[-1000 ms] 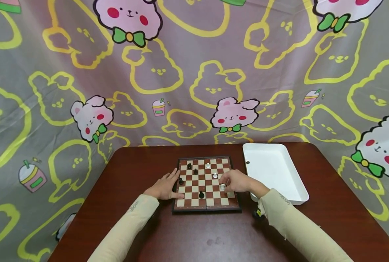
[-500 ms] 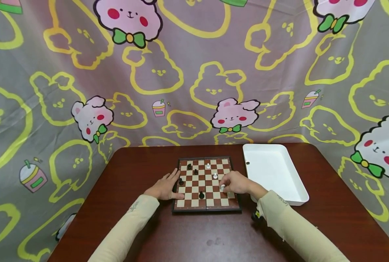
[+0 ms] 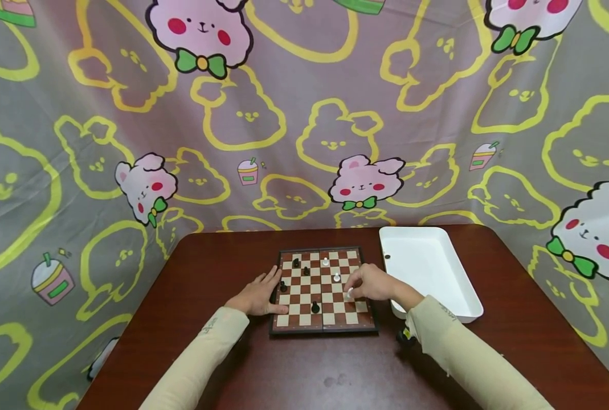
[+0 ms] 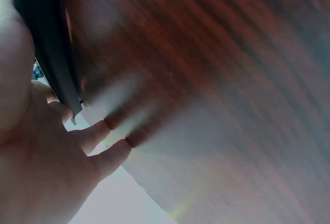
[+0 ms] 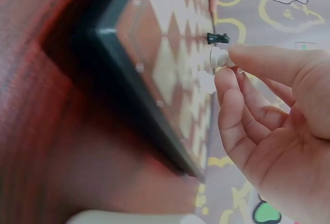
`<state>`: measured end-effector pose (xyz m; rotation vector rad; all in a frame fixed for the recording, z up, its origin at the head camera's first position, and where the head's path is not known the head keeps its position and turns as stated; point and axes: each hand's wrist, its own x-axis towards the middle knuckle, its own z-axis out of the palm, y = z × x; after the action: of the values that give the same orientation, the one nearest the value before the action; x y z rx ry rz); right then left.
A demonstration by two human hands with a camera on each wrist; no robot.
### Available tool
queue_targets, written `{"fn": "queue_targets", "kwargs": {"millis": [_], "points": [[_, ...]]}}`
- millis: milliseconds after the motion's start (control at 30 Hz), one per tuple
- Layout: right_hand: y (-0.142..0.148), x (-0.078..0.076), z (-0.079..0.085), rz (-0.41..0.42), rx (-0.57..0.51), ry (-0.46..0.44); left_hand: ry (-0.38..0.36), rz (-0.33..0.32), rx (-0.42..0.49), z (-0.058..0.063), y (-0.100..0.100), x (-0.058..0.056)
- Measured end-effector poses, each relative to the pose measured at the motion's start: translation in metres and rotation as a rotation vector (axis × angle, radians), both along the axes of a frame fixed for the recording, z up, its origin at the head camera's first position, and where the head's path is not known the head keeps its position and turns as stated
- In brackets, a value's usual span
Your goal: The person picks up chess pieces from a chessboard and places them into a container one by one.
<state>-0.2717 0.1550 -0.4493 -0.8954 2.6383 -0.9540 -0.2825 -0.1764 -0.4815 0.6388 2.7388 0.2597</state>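
Note:
A brown-and-cream chessboard with a dark frame lies on the table. My left hand rests at its left edge, fingers extended along the frame and thumb over the near-left squares. My right hand pinches a white chess piece between thumb and fingers, over the board's right side. In the right wrist view the round base of this piece points toward the board. Two other white pieces, one a white pawn, stand farther back. Several black pieces occupy the left half, including one black piece near the front.
Right of the board lies a shallow white tray, close to the right forearm. The dark reddish table meets a patterned cloth behind it. A small black object shows beneath the right sleeve.
The pinched white piece shows at a different angle, with more of its length visible below the fingertips. The right hand shifts only slightly; the left hand stays at the board's edge.

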Motion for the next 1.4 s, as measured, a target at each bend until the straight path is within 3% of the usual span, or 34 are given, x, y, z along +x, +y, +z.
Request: {"fn": "queue_targets", "kwargs": {"millis": [200,400,600,867,1400], "points": [[0.010,0.001,0.019,0.050,-0.039,0.019,-0.016,0.005,0.011,0.000,-0.002,0.001],[0.026,-0.003,0.038,0.019,-0.060,-0.011,-0.009,0.009,0.015,0.000,-0.001,0.000],[0.046,-0.009,0.046,-0.020,-0.052,-0.009,0.000,0.002,-0.002,0.001,0.001,0.000],[0.071,-0.018,0.048,-0.084,-0.049,-0.041,-0.004,0.005,0.005,0.000,0.001,0.000],[0.115,-0.035,0.033,-0.243,-0.043,-0.108,-0.002,0.002,-0.004,-0.004,-0.002,-0.003]]}}
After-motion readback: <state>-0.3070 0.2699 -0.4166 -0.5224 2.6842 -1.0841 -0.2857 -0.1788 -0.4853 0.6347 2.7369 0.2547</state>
